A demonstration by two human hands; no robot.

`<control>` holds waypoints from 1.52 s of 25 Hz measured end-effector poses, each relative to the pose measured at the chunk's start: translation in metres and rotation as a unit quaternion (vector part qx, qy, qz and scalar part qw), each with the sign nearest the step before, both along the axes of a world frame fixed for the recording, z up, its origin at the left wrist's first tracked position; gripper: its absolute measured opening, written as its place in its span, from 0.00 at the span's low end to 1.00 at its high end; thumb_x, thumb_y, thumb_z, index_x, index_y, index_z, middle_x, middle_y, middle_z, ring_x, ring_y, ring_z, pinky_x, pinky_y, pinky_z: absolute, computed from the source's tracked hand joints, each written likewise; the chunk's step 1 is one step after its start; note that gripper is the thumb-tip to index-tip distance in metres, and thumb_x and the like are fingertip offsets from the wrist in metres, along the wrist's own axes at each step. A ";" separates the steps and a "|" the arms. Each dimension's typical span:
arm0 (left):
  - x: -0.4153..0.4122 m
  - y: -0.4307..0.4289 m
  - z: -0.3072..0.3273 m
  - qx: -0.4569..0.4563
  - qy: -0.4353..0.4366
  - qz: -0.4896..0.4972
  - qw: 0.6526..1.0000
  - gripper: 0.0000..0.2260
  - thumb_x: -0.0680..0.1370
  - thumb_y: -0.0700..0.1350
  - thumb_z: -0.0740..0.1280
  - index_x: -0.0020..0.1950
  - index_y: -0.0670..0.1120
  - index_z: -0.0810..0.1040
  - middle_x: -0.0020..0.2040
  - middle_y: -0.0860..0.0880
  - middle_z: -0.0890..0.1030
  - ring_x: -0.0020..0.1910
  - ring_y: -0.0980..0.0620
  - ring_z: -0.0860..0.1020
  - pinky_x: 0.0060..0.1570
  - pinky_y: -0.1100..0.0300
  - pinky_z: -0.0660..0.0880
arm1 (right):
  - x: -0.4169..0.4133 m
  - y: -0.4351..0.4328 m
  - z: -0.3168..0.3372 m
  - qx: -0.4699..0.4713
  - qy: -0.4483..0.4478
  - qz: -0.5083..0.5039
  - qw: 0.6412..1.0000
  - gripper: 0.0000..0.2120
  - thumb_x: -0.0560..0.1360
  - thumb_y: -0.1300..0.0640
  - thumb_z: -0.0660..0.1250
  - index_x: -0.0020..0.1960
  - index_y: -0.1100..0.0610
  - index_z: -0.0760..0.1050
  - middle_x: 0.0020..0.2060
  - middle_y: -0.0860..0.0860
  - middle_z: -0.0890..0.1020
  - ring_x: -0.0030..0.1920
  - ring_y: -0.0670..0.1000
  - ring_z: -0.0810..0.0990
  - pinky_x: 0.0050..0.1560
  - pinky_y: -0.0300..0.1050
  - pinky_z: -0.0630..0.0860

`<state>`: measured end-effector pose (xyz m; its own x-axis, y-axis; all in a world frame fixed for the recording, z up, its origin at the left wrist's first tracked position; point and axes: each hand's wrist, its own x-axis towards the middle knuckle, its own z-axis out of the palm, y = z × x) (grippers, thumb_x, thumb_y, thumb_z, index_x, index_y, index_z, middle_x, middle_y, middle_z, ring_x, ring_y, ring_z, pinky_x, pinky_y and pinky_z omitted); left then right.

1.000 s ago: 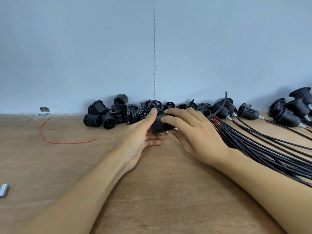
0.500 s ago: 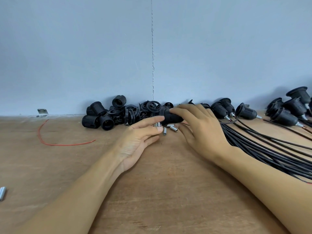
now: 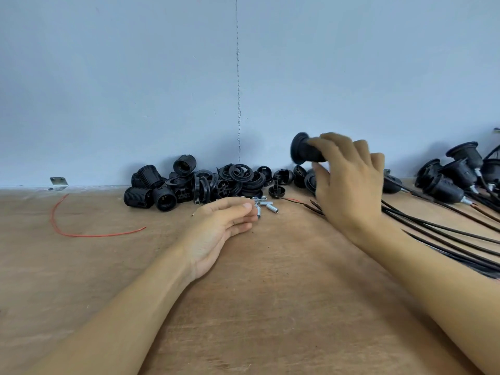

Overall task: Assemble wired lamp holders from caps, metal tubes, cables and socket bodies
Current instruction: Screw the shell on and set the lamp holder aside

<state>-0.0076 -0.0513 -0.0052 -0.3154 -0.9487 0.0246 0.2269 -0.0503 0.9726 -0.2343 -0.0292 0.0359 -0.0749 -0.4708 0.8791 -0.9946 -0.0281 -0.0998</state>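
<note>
Fingers (image 3: 336,144) of the right hand (image 3: 349,185) curl round a black lamp holder (image 3: 301,152), held in the air above the parts pile (image 3: 216,182). The left hand (image 3: 219,226) rests on the table (image 3: 270,293), fingers nearly straight, tips touching the metal tubes (image 3: 272,208).

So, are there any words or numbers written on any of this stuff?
None can be read. The black lamp holder in the right hand is blurred and shows no lettering; the socket bodies, metal tubes, cables and wall carry no visible text.
</note>
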 end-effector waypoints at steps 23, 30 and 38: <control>-0.014 0.012 0.001 -0.101 -0.106 0.020 0.989 0.09 0.82 0.51 0.67 0.56 0.61 0.86 0.65 0.63 0.80 0.59 0.64 0.81 0.57 0.59 0.80 | 0.007 0.004 -0.030 0.185 -0.001 0.216 0.959 0.19 0.76 0.55 0.72 0.66 0.48 0.76 0.59 0.44 0.80 0.58 0.50 0.75 0.57 0.47 0.67; -0.014 0.009 -0.005 -0.103 -0.160 0.037 0.981 0.07 0.80 0.50 0.70 0.47 0.56 0.88 0.50 0.55 0.87 0.53 0.56 0.84 0.64 0.50 0.78 | -0.001 0.000 -0.023 0.110 -0.084 0.141 0.980 0.18 0.75 0.55 0.72 0.65 0.48 0.76 0.56 0.49 0.82 0.56 0.55 0.77 0.57 0.55 0.72; -0.015 0.010 -0.006 -0.121 -0.202 0.048 0.971 0.07 0.80 0.49 0.71 0.45 0.58 0.87 0.45 0.54 0.87 0.51 0.53 0.84 0.63 0.48 0.78 | -0.056 -0.014 -0.011 0.114 -0.279 -0.023 0.953 0.18 0.77 0.55 0.66 0.66 0.48 0.71 0.64 0.52 0.72 0.54 0.57 0.77 0.49 0.48 0.66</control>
<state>-0.0224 -0.0417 -0.0111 -0.2565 -0.9558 0.1435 -0.1821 0.1936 0.9640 -0.2905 -0.0436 0.0248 -0.5256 -0.6303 0.5714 -0.7847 0.0997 -0.6118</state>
